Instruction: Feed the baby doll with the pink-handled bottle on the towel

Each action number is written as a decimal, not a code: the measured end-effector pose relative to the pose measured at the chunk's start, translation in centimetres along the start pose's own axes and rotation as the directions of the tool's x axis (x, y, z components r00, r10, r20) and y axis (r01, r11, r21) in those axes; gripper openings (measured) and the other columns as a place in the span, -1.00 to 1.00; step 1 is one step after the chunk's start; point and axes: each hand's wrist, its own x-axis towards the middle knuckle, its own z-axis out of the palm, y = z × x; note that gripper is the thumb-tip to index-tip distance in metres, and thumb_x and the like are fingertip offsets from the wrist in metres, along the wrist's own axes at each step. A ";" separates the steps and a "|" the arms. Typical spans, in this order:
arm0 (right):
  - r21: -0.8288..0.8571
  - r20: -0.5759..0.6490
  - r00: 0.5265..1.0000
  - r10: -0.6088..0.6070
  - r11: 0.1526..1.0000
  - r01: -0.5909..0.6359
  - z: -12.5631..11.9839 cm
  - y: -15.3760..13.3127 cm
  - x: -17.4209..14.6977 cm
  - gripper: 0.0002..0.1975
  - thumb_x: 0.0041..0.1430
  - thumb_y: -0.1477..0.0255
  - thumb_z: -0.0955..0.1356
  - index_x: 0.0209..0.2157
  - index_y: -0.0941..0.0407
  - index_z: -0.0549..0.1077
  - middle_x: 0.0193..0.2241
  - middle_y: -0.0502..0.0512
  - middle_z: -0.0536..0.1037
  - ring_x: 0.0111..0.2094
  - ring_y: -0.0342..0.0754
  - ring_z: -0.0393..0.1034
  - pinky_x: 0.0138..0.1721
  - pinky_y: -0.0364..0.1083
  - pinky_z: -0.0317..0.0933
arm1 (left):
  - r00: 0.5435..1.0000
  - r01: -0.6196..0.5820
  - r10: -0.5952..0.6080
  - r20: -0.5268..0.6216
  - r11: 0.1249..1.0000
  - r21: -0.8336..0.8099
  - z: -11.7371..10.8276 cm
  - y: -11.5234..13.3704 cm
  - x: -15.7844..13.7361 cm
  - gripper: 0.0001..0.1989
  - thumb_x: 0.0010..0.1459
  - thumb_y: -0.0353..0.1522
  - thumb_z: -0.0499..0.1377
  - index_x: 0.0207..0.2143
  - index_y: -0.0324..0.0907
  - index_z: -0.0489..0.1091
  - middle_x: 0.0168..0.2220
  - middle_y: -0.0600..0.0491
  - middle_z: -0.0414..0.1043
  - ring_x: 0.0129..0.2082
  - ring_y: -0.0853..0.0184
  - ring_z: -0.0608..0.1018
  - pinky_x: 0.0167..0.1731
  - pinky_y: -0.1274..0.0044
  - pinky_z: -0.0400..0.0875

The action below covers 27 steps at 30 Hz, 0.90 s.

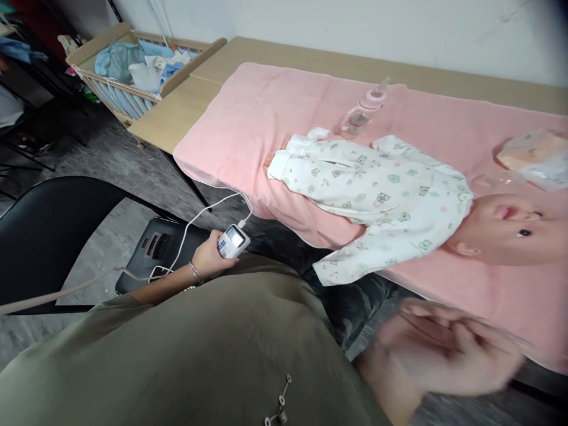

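Note:
My left hand (212,255) is closed around a small white handheld device (233,241) with a little screen. A white cable (245,210) is plugged into the device's end. My right hand (444,349) is low at the right, by the table's near edge, blurred by motion. Its fingers look partly curled, and I cannot make out anything in them. On the pink blanket (248,112) lies a baby doll (510,231) on its back, its head to the right. A white patterned baby outfit (377,186) covers its body. Beyond the doll's legs lies a feeding bottle (360,115).
At the right stands a clear plastic-wrapped package (536,157). A wooden crib (133,97) with blue and white cloths is at the far left. Nearer are a black chair (57,207) and a black seat (139,254) with a dark brush-like object (156,245) on it.

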 end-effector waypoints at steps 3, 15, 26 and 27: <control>-0.040 0.007 1.000 -0.024 0.999 0.024 1.3 1.0 -0.1 -0.89 0.15 0.35 0.34 -0.32 0.10 0.42 -0.44 -0.02 0.43 -0.43 -0.07 0.43 -0.47 -0.01 0.41 | 0.999 -0.037 0.044 -0.029 0.978 0.207 -0.4 2.0 -1.4 -0.28 -0.11 -0.17 0.40 0.10 -0.06 0.24 0.02 -0.04 0.49 -0.01 0.04 0.57 -0.07 0.32 0.45; 0.112 -0.021 0.978 -0.209 0.971 0.210 2.5 6.8 -0.4 -0.89 -0.06 0.62 0.40 -0.50 0.13 0.49 -0.62 -0.04 0.49 -0.59 -0.10 0.38 -0.57 -0.11 0.31 | 0.979 -0.183 0.200 0.028 0.818 0.546 -0.8 3.6 -2.4 -0.08 0.05 -0.05 0.33 0.41 0.09 0.08 0.08 -0.01 0.41 -0.05 0.14 0.61 -0.32 0.49 0.48; 0.104 0.119 0.975 -0.185 0.979 0.173 2.5 7.3 -1.3 -0.89 0.02 0.60 0.39 -0.44 0.11 0.51 -0.58 -0.03 0.53 -0.56 -0.10 0.41 -0.47 -0.10 0.32 | 0.979 -0.157 0.202 -0.015 0.805 0.572 -0.1 3.0 -2.1 -0.01 0.03 -0.06 0.33 0.44 -0.01 0.00 0.07 -0.07 0.42 -0.07 0.08 0.60 -0.28 0.45 0.47; 0.100 0.124 0.976 -0.179 0.981 0.168 2.4 7.3 -1.4 -0.90 0.03 0.60 0.39 -0.45 0.11 0.51 -0.58 -0.03 0.53 -0.55 -0.10 0.41 -0.47 -0.10 0.32 | 0.981 -0.145 0.190 -0.026 0.822 0.550 0.1 2.7 -1.9 0.01 0.02 -0.08 0.34 0.45 -0.01 -0.02 0.07 -0.08 0.42 -0.05 0.06 0.59 -0.25 0.44 0.47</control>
